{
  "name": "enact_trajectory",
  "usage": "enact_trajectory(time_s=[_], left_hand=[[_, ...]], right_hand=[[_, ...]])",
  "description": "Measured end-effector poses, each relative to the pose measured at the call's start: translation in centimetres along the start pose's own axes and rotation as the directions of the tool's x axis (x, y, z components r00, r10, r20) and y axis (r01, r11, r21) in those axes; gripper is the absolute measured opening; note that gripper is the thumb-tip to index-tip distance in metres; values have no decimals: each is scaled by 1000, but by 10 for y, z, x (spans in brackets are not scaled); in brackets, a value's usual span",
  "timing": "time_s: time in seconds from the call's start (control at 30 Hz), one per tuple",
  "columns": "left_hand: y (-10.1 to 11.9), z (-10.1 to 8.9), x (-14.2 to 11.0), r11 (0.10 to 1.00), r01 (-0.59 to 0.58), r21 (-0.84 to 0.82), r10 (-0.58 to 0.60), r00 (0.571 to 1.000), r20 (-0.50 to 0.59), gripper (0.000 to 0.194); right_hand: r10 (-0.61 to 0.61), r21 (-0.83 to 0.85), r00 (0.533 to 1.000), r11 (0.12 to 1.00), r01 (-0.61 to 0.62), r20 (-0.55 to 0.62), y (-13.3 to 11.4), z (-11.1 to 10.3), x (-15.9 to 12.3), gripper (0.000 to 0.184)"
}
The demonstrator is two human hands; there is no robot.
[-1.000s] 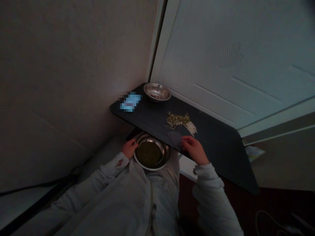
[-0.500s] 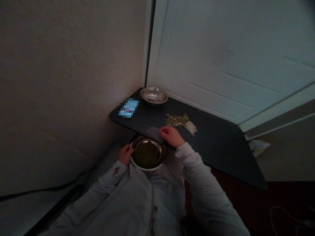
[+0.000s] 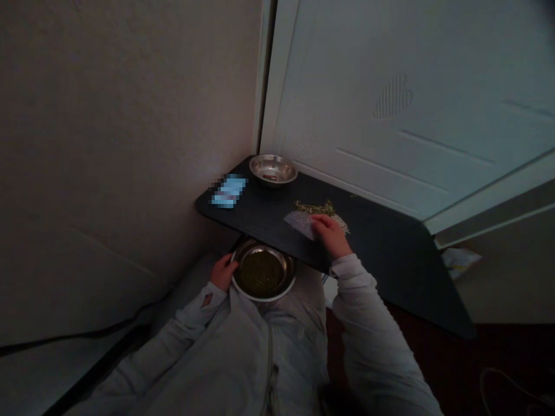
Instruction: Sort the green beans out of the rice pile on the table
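Note:
My left hand [image 3: 222, 272] grips the left rim of a metal bowl [image 3: 264, 299], which sits on my lap just below the table's front edge. Inside the bowl lies a mass of small dark green grains [image 3: 260, 274]. Over the table, my right hand [image 3: 331, 234] pinches a thin, translucent pale sheet [image 3: 299, 223], perhaps plastic. The sheet is at the near side of a pile of greenish grains [image 3: 313, 208]. White grains [image 3: 342, 222] lie beside that pile, partly hidden by my right hand.
A second metal bowl [image 3: 284, 172] with a small red-marked label inside stands at the table's back left. Left of it lies a lit, blurred phone-like screen [image 3: 229, 191]. The dark table [image 3: 390, 260] reaches a white door [image 3: 416, 69]; a wall [image 3: 130, 115] rises on the left.
My right hand has moved away from the bowl on my lap, rightward and slightly forward, carrying the sheet to the grain pile. The left hand has stayed on the bowl.

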State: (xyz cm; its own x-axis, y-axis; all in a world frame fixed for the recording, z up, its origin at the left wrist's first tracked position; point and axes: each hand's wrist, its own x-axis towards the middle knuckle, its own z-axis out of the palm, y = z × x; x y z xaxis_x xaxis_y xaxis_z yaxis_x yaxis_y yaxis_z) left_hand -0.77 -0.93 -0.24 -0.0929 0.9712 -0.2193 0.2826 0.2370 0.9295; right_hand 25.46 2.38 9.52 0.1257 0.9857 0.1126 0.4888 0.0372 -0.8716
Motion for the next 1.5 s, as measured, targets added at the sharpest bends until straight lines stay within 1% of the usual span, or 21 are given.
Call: enact_trajectory(time_s=[0.03, 0.1, 0.13, 0.2, 0.37, 0.47, 0.6, 0.67, 0.8, 0.9, 1.0, 1.17, 1.2, 1.33, 1.4, 1.5], left_hand=[[1, 0, 0, 1000, -1, 0, 1, 1000, 5, 33], [3, 2, 0, 1000, -10, 3, 10, 1000, 22, 31], [3, 4, 0, 1000, -20, 7, 19, 999, 35, 30], [2, 8, 0, 998, -51, 31, 49, 997, 57, 28], [1, 18, 0, 985, -129, 116, 114, 985, 132, 30], [0, 20, 1, 975, -170, 144, 147, 977, 157, 33], [1, 19, 2, 965, -194, 176, 164, 972, 170, 35], [2, 18, 2, 957, -202, 207, 166, 970, 180, 35], [4, 17, 2, 943, -203, 264, 160, 971, 175, 35], [4, 17, 3, 946, -196, 257, 153, 972, 178, 36], [2, 17, 3, 956, -187, 225, 148, 972, 181, 38], [0, 17, 3, 963, -197, 184, 163, 969, 184, 41], [0, 17, 3, 965, -192, 178, 159, 970, 184, 40], [-1, 17, 4, 967, -186, 172, 153, 970, 188, 37], [-1, 17, 5, 965, -192, 178, 158, 969, 190, 36], [-2, 17, 5, 967, -182, 177, 148, 971, 189, 36]], right_hand=[[5, -35, 994, 999, -9, -106, 6, -6, 3, 28], [-1, -90, 966, 996, -23, -260, 16, -13, 8, 28], [-3, -115, 952, 993, -34, -305, 21, -14, 9, 29], [-14, -176, 940, 983, -50, -342, 26, -12, 10, 29], [-82, -324, 943, 946, -29, -324, 20, 0, 6, 29], [-127, -384, 937, 923, -9, -327, 17, 2, 4, 29], [-144, -430, 937, 903, -6, -317, 20, 2, 3, 28], [-164, -415, 944, 909, 33, -285, 21, 2, 3, 27], [-231, -327, 948, 933, 151, -221, 21, 4, 2, 24], [-210, -295, 945, 946, 132, -251, 21, 4, 1, 24], [-184, -306, 946, 947, 98, -266, 22, 4, 2, 23], [-215, -312, 961, 937, 154, -171, 20, 5, 1, 21], [-216, -305, 962, 939, 158, -168, 20, 5, 0, 21], [-203, -308, 950, 943, 124, -237, 21, 4, 1, 22], [-195, -328, 948, 939, 107, -250, 22, 4, 1, 22], [-206, -307, 962, 941, 144, -181, 23, 5, 1, 21]])
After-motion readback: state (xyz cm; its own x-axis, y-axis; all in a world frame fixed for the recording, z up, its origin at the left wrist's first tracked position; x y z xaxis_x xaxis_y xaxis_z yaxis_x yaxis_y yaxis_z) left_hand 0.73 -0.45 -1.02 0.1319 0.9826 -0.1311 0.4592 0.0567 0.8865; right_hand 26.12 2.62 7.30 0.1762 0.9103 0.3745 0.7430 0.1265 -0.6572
